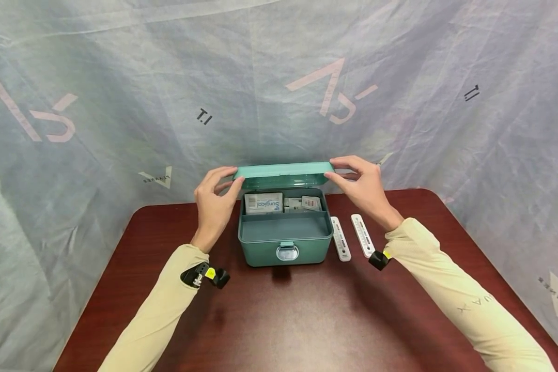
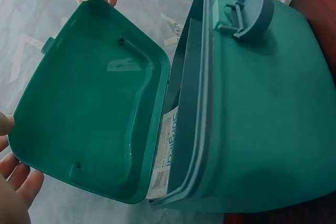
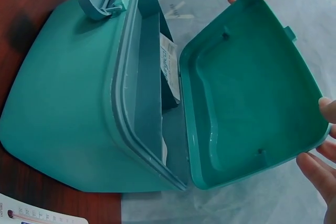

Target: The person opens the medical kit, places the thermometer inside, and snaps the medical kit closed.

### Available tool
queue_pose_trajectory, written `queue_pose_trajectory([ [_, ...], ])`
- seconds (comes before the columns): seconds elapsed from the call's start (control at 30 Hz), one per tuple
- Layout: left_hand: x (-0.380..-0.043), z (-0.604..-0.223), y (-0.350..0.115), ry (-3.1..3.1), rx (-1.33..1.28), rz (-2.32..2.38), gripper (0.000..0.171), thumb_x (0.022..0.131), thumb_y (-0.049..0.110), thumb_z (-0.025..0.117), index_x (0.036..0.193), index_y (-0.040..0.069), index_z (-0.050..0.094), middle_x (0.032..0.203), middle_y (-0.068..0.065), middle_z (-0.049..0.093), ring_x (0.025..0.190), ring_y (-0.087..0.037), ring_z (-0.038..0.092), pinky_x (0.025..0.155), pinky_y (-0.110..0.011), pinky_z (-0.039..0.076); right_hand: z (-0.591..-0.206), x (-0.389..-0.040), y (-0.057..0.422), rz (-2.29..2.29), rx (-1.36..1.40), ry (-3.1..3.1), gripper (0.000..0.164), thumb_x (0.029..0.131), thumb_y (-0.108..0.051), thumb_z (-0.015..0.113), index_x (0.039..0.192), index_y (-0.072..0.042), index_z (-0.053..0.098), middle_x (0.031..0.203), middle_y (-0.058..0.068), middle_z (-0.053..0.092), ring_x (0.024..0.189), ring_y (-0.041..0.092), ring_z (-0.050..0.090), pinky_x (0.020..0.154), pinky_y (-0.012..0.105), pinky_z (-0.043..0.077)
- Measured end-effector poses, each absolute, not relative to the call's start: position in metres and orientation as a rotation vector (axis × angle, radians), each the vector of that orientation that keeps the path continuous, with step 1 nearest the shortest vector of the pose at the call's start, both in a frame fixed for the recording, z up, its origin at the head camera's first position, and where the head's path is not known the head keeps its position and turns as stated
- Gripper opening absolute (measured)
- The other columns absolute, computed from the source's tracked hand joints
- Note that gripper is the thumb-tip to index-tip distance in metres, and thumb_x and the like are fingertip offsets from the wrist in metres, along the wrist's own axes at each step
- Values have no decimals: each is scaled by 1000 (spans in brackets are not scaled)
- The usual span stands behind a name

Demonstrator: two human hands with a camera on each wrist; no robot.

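A teal storage box (image 1: 260,253) stands on the table with its green lid (image 1: 283,169) raised on the back hinge. My left hand (image 1: 214,199) pinches the lid's left corner between thumb and fingers. At the opposite corner, my right hand (image 1: 360,183) grips the lid the same way. Inside the box, a white packet marked "Surgical" (image 1: 263,203) and several small white packets (image 1: 310,203) lie in the rear section, behind a shallow grey-teal tray (image 1: 285,227). The front latch (image 1: 287,252) hangs on the box's front wall; both wrist views show the lid's hollow underside.
Two white thermometers (image 1: 340,238) (image 1: 362,235) lie on the table just right of the box. The dark red tabletop (image 1: 288,320) stretches toward me. A grey printed cloth (image 1: 260,93) hangs close behind the box and along both sides.
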State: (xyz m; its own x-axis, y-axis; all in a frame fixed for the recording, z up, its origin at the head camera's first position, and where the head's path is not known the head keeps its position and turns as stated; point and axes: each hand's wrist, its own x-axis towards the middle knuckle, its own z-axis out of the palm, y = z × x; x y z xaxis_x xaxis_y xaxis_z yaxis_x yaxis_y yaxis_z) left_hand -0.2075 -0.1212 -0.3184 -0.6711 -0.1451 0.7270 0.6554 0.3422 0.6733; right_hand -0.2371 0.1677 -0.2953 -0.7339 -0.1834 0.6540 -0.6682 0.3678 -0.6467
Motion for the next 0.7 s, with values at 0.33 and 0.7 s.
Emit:
queue_pose_trajectory([
  [0.33,-229,-326,-128,-1903,-432,-1391,25,87,8,69,108,-4,68,111,-15,61,102,-31,60,84,-40,52,-288,-244,165,1372,683,-2167,26,81,0,73,106,5,69,105,20,66,97,32,64,79,38,54],
  [0.7,-243,-328,-129,-1903,-391,-1395,23,86,6,69,107,-4,69,110,-18,61,101,-31,60,84,-45,51,-282,-249,163,1376,651,-2193,26,82,-3,73,106,6,69,105,19,66,96,30,65,78,28,54],
])
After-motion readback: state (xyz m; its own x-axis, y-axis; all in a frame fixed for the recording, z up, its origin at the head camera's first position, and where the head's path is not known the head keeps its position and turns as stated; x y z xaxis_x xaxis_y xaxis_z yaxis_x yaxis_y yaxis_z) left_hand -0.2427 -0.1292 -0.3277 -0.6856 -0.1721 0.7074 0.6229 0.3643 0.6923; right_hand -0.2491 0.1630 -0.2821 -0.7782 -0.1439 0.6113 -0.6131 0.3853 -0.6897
